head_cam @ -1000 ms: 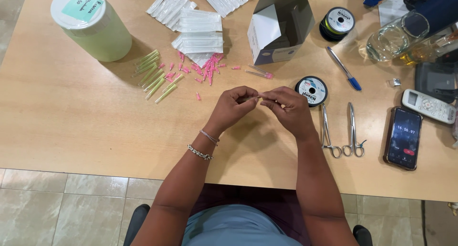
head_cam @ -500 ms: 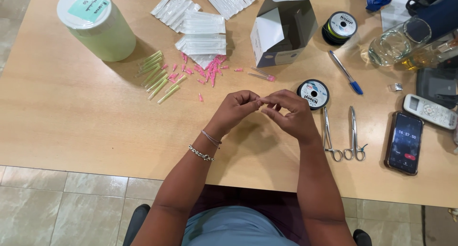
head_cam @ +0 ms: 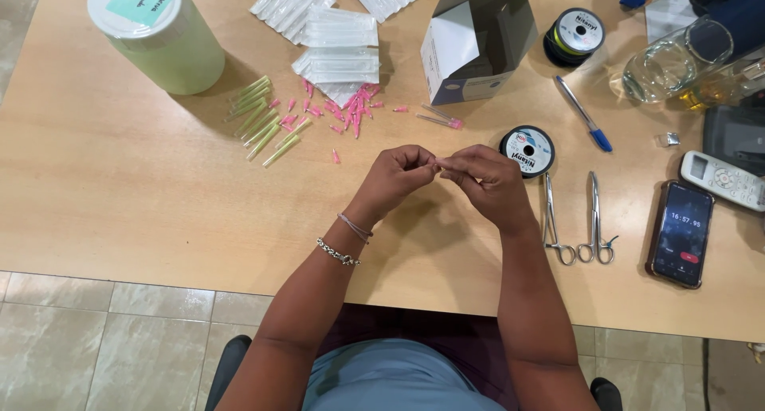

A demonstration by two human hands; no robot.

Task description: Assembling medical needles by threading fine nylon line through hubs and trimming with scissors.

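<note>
A tiny pale item (head_cam: 435,165) — too small to make out — sits pinched between the fingertips of both hands at the centre of the frame, above the wooden table (head_cam: 119,188). The left hand (head_cam: 396,176) is curled narrow, thumb and forefinger closed on the item; the right hand (head_cam: 488,181) meets it from the other side, fingers also closed on it.

Just right of the right hand lies a black spool (head_cam: 527,149), and below that two metal clamps (head_cam: 577,220) side by side. Further right — a dark phone (head_cam: 680,234) and a white remote (head_cam: 723,180). Above the hands, pink caps (head_cam: 344,113) lie scattered near green tubes (head_cam: 260,117), clear packets (head_cam: 339,48) and an open cardboard box (head_cam: 478,44). A pale green jar (head_cam: 159,36) stands at upper left.
</note>
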